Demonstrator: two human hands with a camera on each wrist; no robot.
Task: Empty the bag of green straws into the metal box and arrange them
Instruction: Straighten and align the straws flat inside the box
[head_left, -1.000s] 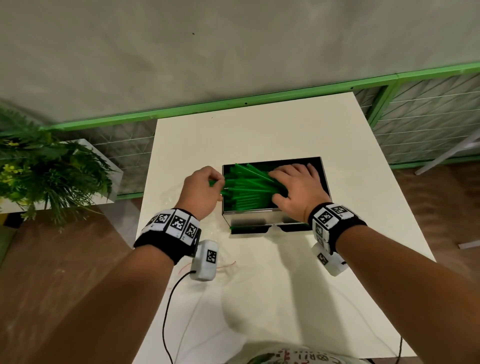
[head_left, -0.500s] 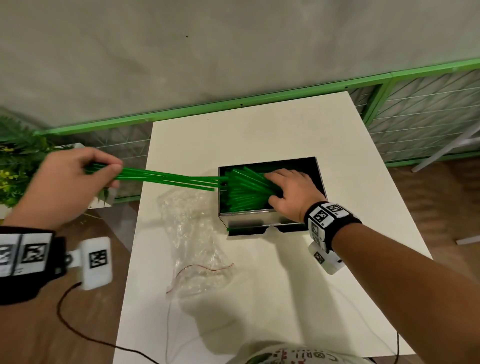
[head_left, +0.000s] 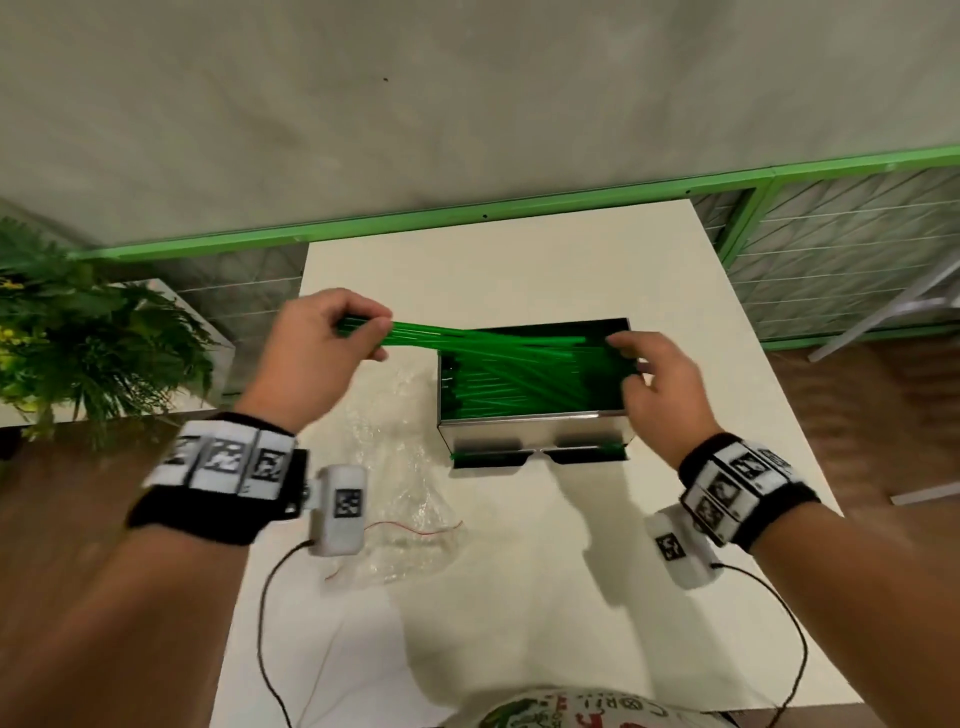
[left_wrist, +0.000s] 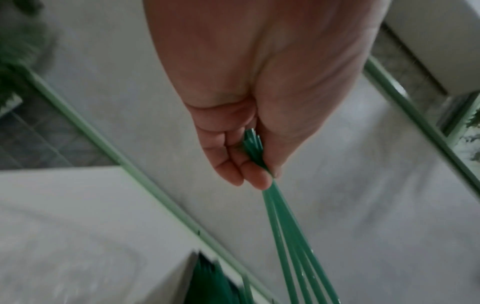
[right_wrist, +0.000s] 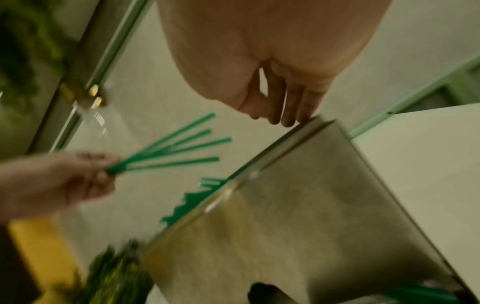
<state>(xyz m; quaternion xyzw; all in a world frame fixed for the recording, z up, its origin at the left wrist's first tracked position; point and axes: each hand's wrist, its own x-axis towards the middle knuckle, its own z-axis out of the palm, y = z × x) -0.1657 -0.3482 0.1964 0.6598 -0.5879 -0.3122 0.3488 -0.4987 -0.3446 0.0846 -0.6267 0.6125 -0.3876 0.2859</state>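
Observation:
My left hand (head_left: 374, 338) pinches a small bundle of green straws (head_left: 467, 338) by their left ends and holds them lengthwise above the metal box (head_left: 530, 431). The left wrist view shows the fingers (left_wrist: 259, 170) closed round the straw bundle (left_wrist: 293, 236). More green straws (head_left: 509, 389) lie piled unevenly inside the box. My right hand (head_left: 631, 358) hovers at the box's right end with loosely bent fingers. In the right wrist view its fingertips (right_wrist: 283, 119) hang just above the box's rim (right_wrist: 306, 127), apart from the fanned straw tips (right_wrist: 182, 148). The empty clear bag (head_left: 410, 493) lies crumpled left of the box.
The box stands on a white table (head_left: 519, 597). A leafy plant (head_left: 78, 353) sits on a low stand to the left. A green-framed mesh fence (head_left: 831, 249) runs behind and to the right of the table. Wrist-camera cables (head_left: 270, 623) trail over the near table edge.
My left hand has swung back from far left, bringing the pulled-out straws over the box. My right hand has lifted off the pile and moved to the box's right end.

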